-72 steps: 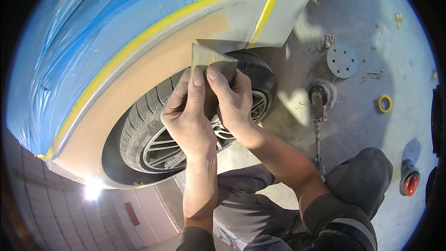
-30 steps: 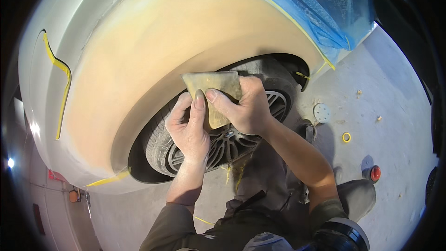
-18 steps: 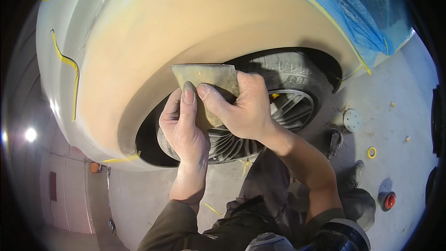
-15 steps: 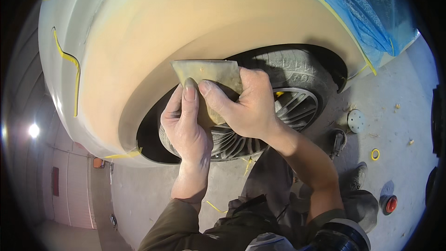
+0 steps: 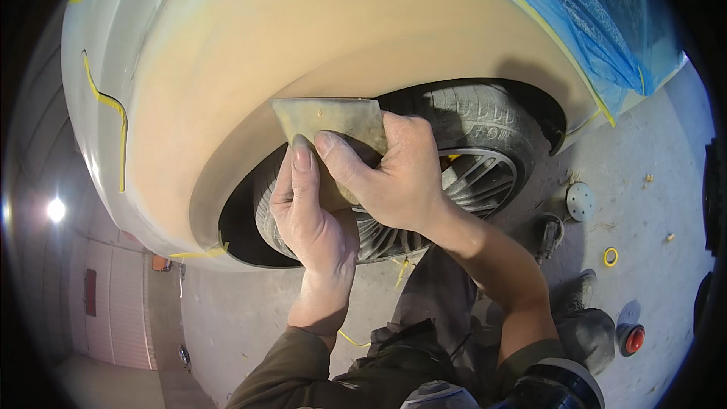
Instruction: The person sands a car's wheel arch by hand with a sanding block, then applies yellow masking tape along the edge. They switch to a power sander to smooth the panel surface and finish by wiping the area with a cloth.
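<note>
and here are both hands at work in front of the wheel arch, left hand (image 5: 310, 212) and right hand (image 5: 397, 170) side by side, pinching one thin sheet (image 5: 331, 115) between thumbs and fingers; the thumbs lie flat on its near face, close to each other, with pale dust over the skin; the sheet is up at the lip of the arch, its straight top edge crossing the view, its sides tapering down between the hands; the surface looks mottled, greyish yellow, scuffed, with one small orange-yellow speck near the top; whether it touches the bodywork cannot be told from here;

behind it sweeps the curved panel (image 5: 318, 30), smooth and matt, sandy beige fading to grey at the left; a bent strip of yellow tape (image 5: 113, 102) follows a seam there; crinkled blue plastic film (image 5: 591, 23) drapes the upper right; under the arch sits the black tyre (image 5: 485, 110), grooved and dusty, around a many-spoked wheel (image 5: 485, 182);

over to the right, on the dusty grey concrete floor (image 5: 659, 182), a round pale disc (image 5: 581, 201) pierced with small holes, a yellow ring (image 5: 610, 264) below it, and a rounded red-topped object (image 5: 634, 340) nearer the person
</note>
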